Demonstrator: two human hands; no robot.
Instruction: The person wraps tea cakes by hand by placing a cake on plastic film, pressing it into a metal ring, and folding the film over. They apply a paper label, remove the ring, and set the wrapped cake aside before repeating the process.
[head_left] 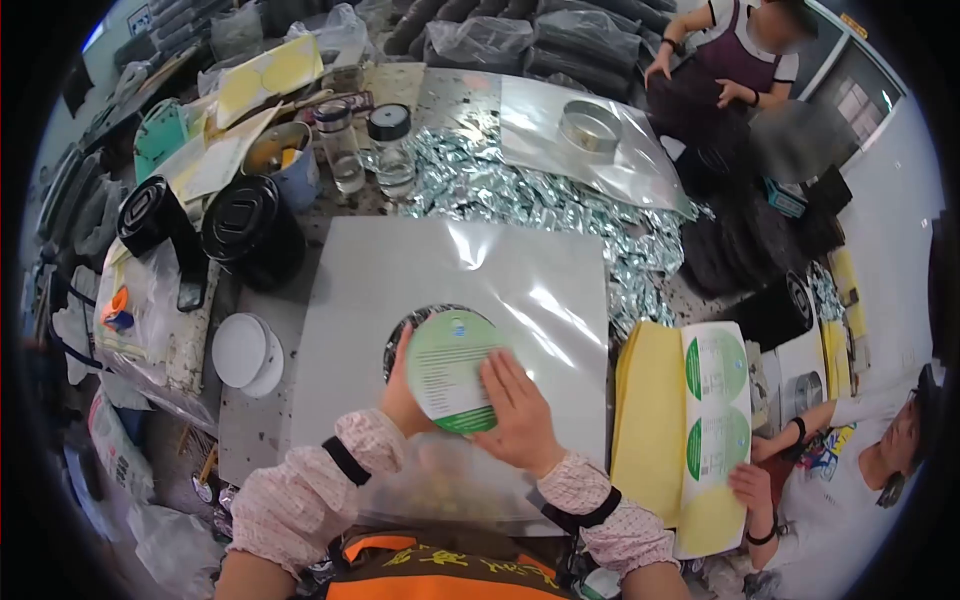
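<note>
Under the spread right hand (520, 415), a thin, bendy-looking green sticker (450, 365) is pressed flat; its edge, the best place to hold, is pinched by the left hand (400, 390).

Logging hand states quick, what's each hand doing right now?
Left hand: curled around the round green label's edge.
Right hand: open, flat on the label.

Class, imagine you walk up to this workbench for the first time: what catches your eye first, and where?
First, the round green label in the middle, held at its edge by the left hand and pressed flat by the right hand, over a shiny grey sheet. Behind it glitters a heap of silver foil packets; at the right, a co-worker's hand holds a yellow sheet with two more green labels.
</note>
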